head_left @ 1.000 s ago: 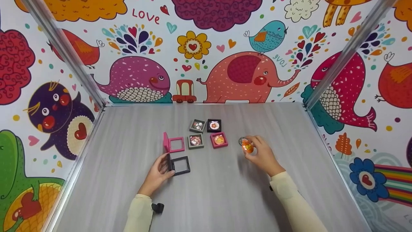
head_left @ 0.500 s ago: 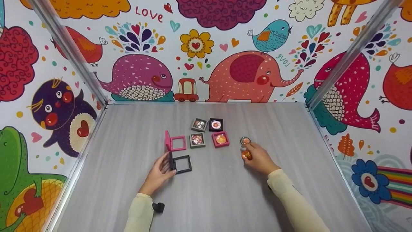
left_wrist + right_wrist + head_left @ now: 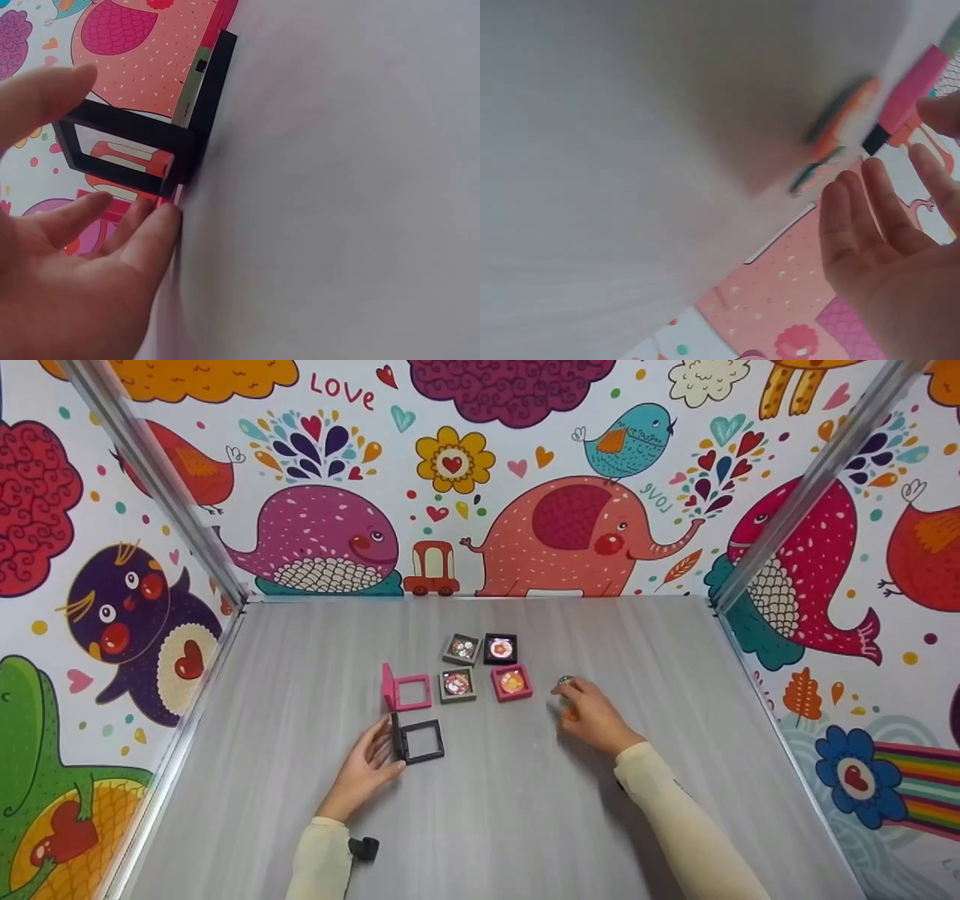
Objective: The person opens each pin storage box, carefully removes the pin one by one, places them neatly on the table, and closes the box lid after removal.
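My left hand point(image 3: 364, 769) holds the upright lid of a black, hinged, see-through display frame point(image 3: 424, 760). In the left wrist view the thumb touches one edge of the frame point(image 3: 212, 90), with the fingers at the opposite edge. The frame stands unfolded on the table. My right hand point(image 3: 596, 718) hovers over a small orange badge-like piece point(image 3: 571, 713), mostly hidden from the head view. In the right wrist view this orange piece point(image 3: 846, 116) lies on the table, apart from the loosely spread fingers. Beside it is a round patterned piece point(image 3: 566, 680), partly covered by the fingertips.
Behind the black frame a pink hinged frame point(image 3: 388, 687) stands unfolded. Several small square boxes with round pieces inside sit mid-table, among them a pink box point(image 3: 512, 682), a black box point(image 3: 500, 649) and a grey-green box point(image 3: 457, 685). Patterned walls enclose the grey table point(image 3: 495, 825).
My right hand has lowered the orange piece to the table beside the patterned piece and let it go, then shifted slightly left. My left hand stays at the black frame.
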`<state>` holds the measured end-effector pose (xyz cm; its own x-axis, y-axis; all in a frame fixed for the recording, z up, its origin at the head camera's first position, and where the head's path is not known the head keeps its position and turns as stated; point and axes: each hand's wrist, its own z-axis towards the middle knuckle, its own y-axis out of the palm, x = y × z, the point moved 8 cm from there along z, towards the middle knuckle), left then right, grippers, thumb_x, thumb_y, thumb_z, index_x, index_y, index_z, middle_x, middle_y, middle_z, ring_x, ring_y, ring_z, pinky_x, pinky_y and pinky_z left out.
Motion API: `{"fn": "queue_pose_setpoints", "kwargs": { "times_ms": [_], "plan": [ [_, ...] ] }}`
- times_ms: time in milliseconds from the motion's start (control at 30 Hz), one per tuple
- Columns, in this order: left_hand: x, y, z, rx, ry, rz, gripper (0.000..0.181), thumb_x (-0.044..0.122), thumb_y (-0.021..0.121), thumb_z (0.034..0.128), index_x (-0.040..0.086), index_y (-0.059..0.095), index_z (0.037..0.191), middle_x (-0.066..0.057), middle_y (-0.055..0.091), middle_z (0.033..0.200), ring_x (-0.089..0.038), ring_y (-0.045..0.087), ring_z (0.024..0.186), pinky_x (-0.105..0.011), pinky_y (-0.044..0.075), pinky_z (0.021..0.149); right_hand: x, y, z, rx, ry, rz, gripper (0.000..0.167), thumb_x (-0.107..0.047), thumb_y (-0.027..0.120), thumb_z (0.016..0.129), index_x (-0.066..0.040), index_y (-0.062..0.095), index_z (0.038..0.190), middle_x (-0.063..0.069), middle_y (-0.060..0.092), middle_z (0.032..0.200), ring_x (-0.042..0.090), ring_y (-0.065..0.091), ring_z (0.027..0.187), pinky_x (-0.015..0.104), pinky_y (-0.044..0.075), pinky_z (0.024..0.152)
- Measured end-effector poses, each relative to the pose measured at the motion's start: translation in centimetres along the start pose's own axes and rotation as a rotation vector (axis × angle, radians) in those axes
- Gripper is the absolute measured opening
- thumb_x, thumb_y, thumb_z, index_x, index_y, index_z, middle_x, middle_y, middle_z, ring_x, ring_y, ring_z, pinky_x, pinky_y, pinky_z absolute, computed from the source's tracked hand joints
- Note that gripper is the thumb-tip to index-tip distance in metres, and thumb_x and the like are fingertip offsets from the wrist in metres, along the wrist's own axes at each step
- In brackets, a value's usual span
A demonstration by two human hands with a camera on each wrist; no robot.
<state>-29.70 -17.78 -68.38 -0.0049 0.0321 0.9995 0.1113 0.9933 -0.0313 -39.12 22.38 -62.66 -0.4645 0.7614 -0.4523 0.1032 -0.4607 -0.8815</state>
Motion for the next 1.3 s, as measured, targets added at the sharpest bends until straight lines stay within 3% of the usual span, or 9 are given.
{"fn": "queue_pose_setpoints", "kwargs": {
  "times_ms": [200, 500, 667, 900, 1300],
  "plan": [
    [0.0, 0.0, -0.4, -0.011, 0.013, -0.037, 0.091, -0.01, 0.081, 0.0919, -0.008, 0.028, 0.166, -0.034, 0.033, 0.166, -0.049, 0.028, 0.157, -0.046, 0.031, 0.125, -1.4, 0.5, 4.1, -0.056, 0.046, 0.124, 0.058, 0.003, 0.08, 0.092, -0.006, 0.062, 0.147, 0.011, 0.058, 0.143, 0.034, 0.054, 0.136, 0.055, 0.046, 0.115],
    [-0.3, 0.1, -0.8, -0.006, 0.006, -0.035, 0.093, -0.011, 0.082, 0.0892, -0.009, 0.029, 0.165, -0.034, 0.034, 0.165, -0.049, 0.029, 0.156, -0.048, 0.033, 0.124, -1.1, 3.4, 8.0, -0.172, 0.112, 0.082, 0.072, -0.006, 0.087, 0.094, -0.009, 0.054, 0.158, 0.015, 0.047, 0.162, 0.036, 0.043, 0.151, 0.054, 0.036, 0.124],
    [-0.5, 0.1, -0.9, -0.004, 0.003, -0.037, 0.092, -0.009, 0.083, 0.0906, -0.008, 0.028, 0.165, -0.034, 0.033, 0.166, -0.049, 0.028, 0.157, -0.048, 0.032, 0.124, -1.1, 4.6, 8.8, -0.212, 0.11, 0.034, 0.071, -0.004, 0.086, 0.093, -0.012, 0.055, 0.157, 0.015, 0.049, 0.161, 0.037, 0.046, 0.148, 0.054, 0.037, 0.123],
    [-0.2, -0.1, -1.1, 0.01, 0.017, -0.026, 0.092, -0.009, 0.083, 0.0905, -0.009, 0.029, 0.165, -0.035, 0.034, 0.165, -0.051, 0.03, 0.155, -0.048, 0.034, 0.123, -1.7, 4.8, 9.3, -0.206, 0.081, -0.008, 0.069, -0.002, 0.086, 0.092, -0.012, 0.058, 0.154, 0.018, 0.051, 0.153, 0.037, 0.052, 0.141, 0.053, 0.041, 0.12],
    [-0.1, -0.3, -1.1, 0.003, -0.003, -0.04, 0.092, -0.007, 0.084, 0.091, -0.003, 0.031, 0.167, -0.032, 0.035, 0.166, -0.045, 0.031, 0.157, -0.045, 0.034, 0.124, -2.1, 4.2, 8.0, -0.191, 0.087, 0.074, 0.067, -0.003, 0.087, 0.092, -0.014, 0.06, 0.152, 0.018, 0.052, 0.152, 0.038, 0.052, 0.14, 0.054, 0.043, 0.119]
  ]
}}
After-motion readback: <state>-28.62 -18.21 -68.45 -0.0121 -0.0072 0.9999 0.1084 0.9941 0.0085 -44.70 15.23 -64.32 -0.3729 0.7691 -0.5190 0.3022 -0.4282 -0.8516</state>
